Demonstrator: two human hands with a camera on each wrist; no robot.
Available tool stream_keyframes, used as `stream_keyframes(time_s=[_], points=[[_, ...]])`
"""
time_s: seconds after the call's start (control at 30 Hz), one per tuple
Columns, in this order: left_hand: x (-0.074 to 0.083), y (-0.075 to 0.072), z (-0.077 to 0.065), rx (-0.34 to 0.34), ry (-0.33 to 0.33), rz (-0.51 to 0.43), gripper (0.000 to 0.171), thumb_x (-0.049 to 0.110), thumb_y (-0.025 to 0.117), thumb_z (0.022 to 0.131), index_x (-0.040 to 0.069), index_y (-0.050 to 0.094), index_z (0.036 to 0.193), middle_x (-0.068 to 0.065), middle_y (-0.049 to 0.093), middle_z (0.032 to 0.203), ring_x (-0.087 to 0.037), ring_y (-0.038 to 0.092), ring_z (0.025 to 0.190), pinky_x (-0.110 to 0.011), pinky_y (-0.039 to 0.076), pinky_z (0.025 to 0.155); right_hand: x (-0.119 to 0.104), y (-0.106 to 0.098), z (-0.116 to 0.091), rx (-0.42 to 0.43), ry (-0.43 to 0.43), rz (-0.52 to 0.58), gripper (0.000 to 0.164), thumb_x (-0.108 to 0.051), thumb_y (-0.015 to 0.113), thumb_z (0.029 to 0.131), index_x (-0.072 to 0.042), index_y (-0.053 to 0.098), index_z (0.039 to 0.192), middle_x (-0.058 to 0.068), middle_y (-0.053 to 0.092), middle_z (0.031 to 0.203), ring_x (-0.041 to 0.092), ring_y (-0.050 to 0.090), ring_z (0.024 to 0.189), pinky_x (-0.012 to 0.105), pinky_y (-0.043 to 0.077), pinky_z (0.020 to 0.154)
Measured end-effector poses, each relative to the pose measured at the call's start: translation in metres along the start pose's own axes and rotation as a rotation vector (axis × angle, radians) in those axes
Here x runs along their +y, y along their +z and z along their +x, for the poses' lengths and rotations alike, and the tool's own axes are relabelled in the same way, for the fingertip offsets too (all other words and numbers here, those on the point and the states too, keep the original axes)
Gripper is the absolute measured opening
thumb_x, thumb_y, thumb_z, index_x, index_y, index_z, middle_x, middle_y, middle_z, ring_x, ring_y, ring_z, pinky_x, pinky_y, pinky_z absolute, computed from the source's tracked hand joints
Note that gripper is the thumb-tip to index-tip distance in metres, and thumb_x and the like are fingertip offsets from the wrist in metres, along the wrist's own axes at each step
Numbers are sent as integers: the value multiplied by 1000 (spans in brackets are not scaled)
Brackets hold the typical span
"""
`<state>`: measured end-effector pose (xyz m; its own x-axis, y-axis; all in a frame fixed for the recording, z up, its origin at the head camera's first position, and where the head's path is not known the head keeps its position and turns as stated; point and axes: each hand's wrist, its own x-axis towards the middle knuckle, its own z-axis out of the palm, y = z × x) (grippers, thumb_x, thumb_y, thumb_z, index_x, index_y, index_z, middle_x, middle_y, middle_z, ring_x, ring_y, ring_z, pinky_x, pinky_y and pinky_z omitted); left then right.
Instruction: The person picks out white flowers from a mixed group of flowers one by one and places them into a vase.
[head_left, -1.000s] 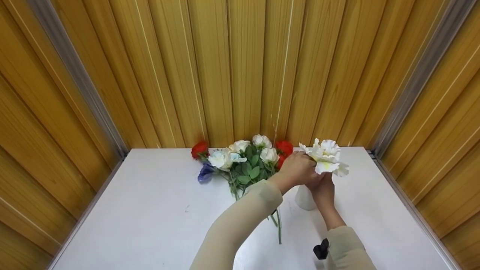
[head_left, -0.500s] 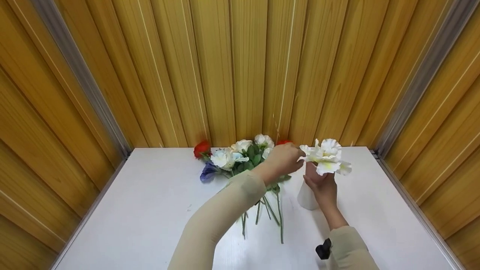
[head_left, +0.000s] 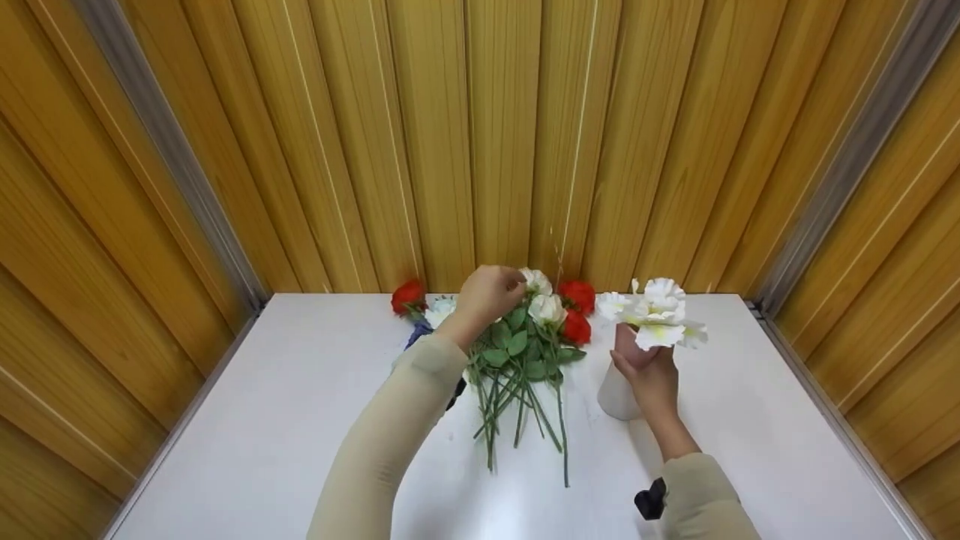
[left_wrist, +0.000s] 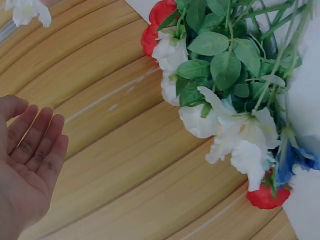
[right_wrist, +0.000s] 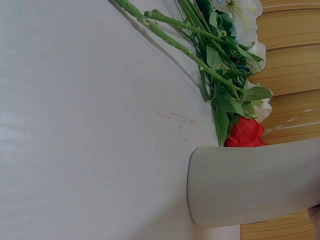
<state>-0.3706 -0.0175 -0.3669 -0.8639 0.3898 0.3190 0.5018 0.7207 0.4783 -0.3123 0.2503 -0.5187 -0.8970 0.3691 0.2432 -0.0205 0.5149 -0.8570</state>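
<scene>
My right grip (head_left: 654, 382) is wrapped round one vase (head_left: 616, 397), white blooms (head_left: 658, 315) just above it; my left grip (head_left: 487, 296) is loosely spread, holding nothing. Should my right grip slacken, the vase might tip; crossed stems (right_wrist: 175, 43) could snag if tugged. Below my left grip: three red flowers (head_left: 576, 328), one blue flower (left_wrist: 285, 167), white roses (head_left: 547, 309) too overlapped to count

A wood-grain back wall (head_left: 502, 135) is rising behind the white worktop (head_left: 322, 420), while matching side walls (head_left: 82, 300) are flanking it. Grey metal posts (head_left: 176, 156) are standing at its back corners; faint reddish marks (right_wrist: 181, 118) are dotting its surface.
</scene>
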Motion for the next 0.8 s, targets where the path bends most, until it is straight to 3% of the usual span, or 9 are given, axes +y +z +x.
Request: stream_keyframes(time_s=[0.23, 0.37, 0.63, 0.8], points=[[-32, 8, -7, 74, -135, -179, 22, 15, 63, 98, 4, 80, 108, -14, 80, 107, -28, 74, 92, -40, 60, 84, 1, -3, 0, -11, 3, -3, 95, -25, 75, 92, 9, 14, 157, 35, 37, 155, 49, 43, 142, 57, 36, 120], [-40, 19, -11, 92, -165, -231, 21, 13, 64, 97, 2, 80, 106, -16, 79, 106, -29, 74, 95, -41, 60, 86, 2, -3, -1, -17, 2, 0, 95, -24, 75, 93, 7, 12, 157, 35, 38, 154, 49, 43, 142, 57, 36, 121], [-52, 48, -17, 66, -233, -311, 22, 11, 65, 97, -3, 78, 108, -18, 79, 108, -32, 74, 101, -43, 60, 89, 1, -1, -3, -11, -6, 7, 96, -20, 76, 92, 8, 13, 157, 35, 38, 154, 50, 43, 142, 58, 36, 120], [-58, 62, -20, 63, -287, -335, 23, 12, 64, 97, -2, 78, 109, -18, 78, 108, -32, 74, 100, -43, 60, 88, -1, -1, -2, 30, -2, 26, 92, -20, 78, 89, 10, 21, 153, 37, 45, 148, 49, 47, 138, 56, 38, 118]])
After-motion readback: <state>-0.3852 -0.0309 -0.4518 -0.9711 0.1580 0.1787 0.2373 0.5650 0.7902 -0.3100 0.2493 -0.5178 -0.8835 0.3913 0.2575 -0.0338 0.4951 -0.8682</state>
